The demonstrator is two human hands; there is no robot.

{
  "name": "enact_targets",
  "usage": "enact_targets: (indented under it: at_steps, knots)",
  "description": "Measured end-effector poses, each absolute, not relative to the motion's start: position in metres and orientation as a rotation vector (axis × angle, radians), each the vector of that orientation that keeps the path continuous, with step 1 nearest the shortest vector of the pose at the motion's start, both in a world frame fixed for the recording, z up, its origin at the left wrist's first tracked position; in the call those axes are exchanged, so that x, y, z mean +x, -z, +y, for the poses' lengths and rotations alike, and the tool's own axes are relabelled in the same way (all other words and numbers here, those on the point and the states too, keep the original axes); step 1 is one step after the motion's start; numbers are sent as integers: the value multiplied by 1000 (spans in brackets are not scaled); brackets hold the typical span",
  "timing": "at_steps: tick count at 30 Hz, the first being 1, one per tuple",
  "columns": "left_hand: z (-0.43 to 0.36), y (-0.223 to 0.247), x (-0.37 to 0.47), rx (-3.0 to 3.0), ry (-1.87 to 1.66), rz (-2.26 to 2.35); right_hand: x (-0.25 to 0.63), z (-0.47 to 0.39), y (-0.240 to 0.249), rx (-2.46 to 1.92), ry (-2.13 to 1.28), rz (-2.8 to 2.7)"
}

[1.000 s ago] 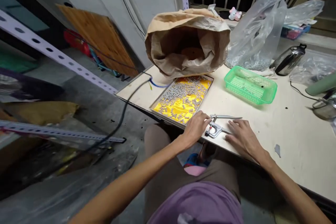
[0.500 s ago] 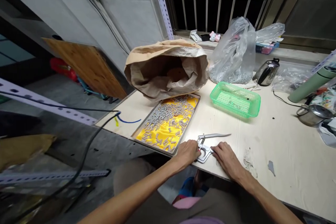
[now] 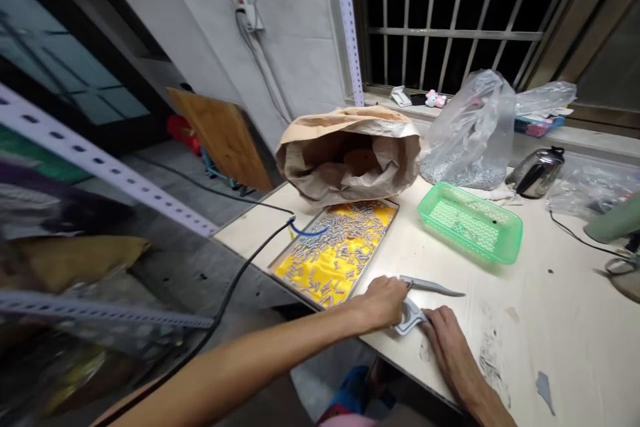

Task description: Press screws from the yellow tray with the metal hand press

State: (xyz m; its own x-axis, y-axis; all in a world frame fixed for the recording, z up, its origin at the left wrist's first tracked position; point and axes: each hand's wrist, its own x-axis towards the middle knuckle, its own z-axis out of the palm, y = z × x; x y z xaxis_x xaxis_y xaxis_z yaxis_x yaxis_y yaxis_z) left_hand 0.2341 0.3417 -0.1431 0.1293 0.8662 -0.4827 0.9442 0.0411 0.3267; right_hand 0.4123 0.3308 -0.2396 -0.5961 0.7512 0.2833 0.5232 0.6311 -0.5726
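Near the front edge of the table [image 3: 585, 307], pliers [image 3: 413, 319] lie with the left hand [image 3: 386, 301] curled closed over one end and the right hand [image 3: 447, 340] half bent at the other, its hold impossible to tell. Adjusting the pliers seems the step in hand, calling next for a steady grip; the left forearm [image 3: 300, 337] reaches across, the right wrist [image 3: 477, 390] slants up.

No text, label, brand, number or sign can be read.
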Motion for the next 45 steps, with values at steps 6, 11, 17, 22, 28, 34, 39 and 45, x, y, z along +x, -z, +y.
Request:
enact_targets:
  at_steps: [6, 11, 17, 22, 28, 34, 39, 45]
  knots:
    - [346, 155, 208, 1421, 292, 1554, 414, 333, 248, -818, -401, -2445]
    - [314, 194, 184, 903, -187, 1494, 419, 339, 246, -915, -431, -2412]
    - [300, 210, 191, 904, -409, 1563, 418, 343, 245, -974, -206, -2530]
    - [298, 216, 202, 1049, -494, 1659, 418, 338, 238, -1033, -102, -2550]
    - [296, 223, 204, 968, -581, 1621, 408, 322, 234, -705, -72, -2663]
    - [289, 203, 200, 1248, -586, 1755, 382, 317, 228, -561, 19, -2781]
    - [289, 188, 171, 1516, -682, 1983, 359, 319, 225, -453, 86, -2869]
    - [302, 188, 125, 1562, -529, 2301, 343, 314, 233, -491, -100, -2954]
